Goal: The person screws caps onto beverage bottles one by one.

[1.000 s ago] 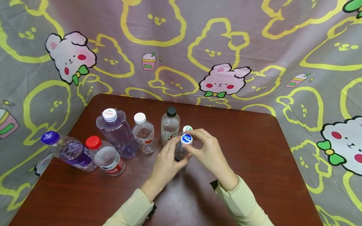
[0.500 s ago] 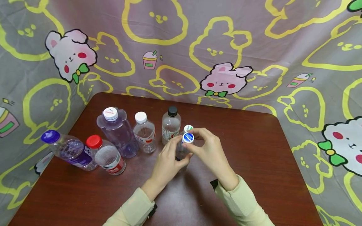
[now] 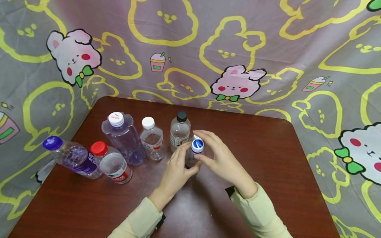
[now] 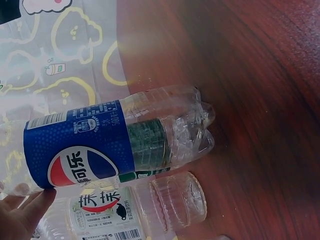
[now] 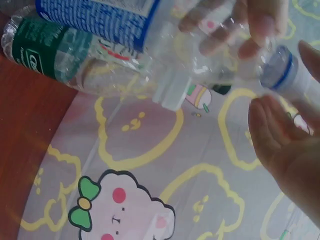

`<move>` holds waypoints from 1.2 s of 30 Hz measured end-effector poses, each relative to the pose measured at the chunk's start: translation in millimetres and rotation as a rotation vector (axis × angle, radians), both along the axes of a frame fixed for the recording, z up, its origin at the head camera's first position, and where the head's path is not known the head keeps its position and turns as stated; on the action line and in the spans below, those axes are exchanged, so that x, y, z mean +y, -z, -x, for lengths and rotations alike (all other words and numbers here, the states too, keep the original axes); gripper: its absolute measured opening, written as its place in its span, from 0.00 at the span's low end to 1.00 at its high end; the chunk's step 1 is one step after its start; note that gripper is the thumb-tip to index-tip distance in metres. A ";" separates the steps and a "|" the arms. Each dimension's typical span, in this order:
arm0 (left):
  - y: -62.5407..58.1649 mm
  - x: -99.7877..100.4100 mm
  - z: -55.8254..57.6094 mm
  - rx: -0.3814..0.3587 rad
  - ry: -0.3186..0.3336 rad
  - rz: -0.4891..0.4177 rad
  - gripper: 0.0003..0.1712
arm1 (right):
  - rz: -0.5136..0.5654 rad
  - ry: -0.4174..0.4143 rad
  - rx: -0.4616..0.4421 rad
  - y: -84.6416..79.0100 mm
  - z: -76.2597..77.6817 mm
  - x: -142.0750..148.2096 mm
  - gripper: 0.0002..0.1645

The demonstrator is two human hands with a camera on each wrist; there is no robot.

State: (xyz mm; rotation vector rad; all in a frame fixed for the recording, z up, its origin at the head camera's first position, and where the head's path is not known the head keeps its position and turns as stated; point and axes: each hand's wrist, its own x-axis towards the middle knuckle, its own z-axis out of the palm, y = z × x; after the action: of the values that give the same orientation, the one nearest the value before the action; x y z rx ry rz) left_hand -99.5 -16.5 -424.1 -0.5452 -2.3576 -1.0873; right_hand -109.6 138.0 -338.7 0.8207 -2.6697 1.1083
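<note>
In the head view my left hand (image 3: 175,168) grips a clear cola bottle around its upper part. Its blue label (image 4: 80,142) fills much of the left wrist view, and the bottle stands upright. A white cap with a blue top (image 3: 197,145) sits on its neck. My right hand (image 3: 223,158) surrounds that cap, index finger beyond it and thumb on the near side, with the fingers spread apart from it. Just behind, partly hidden by my right fingers, stands a green-labelled bottle (image 5: 42,47) with a white cap (image 5: 172,92).
A black-capped bottle (image 3: 180,132) stands close behind my left hand. Leftward are a white-capped bottle (image 3: 151,142), a large bottle (image 3: 126,142), a red-capped bottle (image 3: 114,165) and a purple-capped bottle (image 3: 77,160). Patterned cloth (image 3: 178,59) surrounds the brown table (image 3: 262,158).
My right thumb and index finger have spread apart around the cap, and the right hand has shifted slightly to the right. My left hand keeps its grip on the bottle.
</note>
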 end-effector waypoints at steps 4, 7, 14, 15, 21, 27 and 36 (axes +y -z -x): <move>-0.6 0.2 0.6 0.007 -0.002 -0.004 0.35 | -0.019 -0.058 0.010 -3.1 1.1 5.0 0.28; -0.6 0.8 0.7 0.013 -0.004 0.003 0.35 | -0.015 -0.037 -0.007 -4.4 0.7 5.7 0.24; -0.4 1.4 0.1 0.022 -0.003 0.010 0.35 | 0.012 0.031 -0.021 -5.9 0.8 3.0 0.21; -0.4 1.5 0.0 0.022 -0.003 0.011 0.35 | 0.015 0.041 -0.020 -5.7 1.1 2.9 0.21; -1.2 1.1 -0.5 0.006 -0.007 0.010 0.35 | 0.032 0.113 -0.036 -4.8 3.0 -0.7 0.21; -1.3 0.6 -0.8 -0.015 -0.004 0.008 0.35 | 0.025 0.173 -0.091 -2.6 4.3 -5.4 0.26; -1.4 0.5 -0.3 -0.012 -0.007 -0.002 0.35 | 0.084 -0.061 -0.207 -5.2 7.6 10.4 0.35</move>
State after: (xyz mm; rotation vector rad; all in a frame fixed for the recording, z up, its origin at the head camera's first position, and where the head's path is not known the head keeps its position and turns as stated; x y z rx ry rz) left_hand -99.3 -15.9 -422.7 -0.5308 -2.3665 -1.0931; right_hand -117.2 148.5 -333.4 0.8185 -2.7551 1.3803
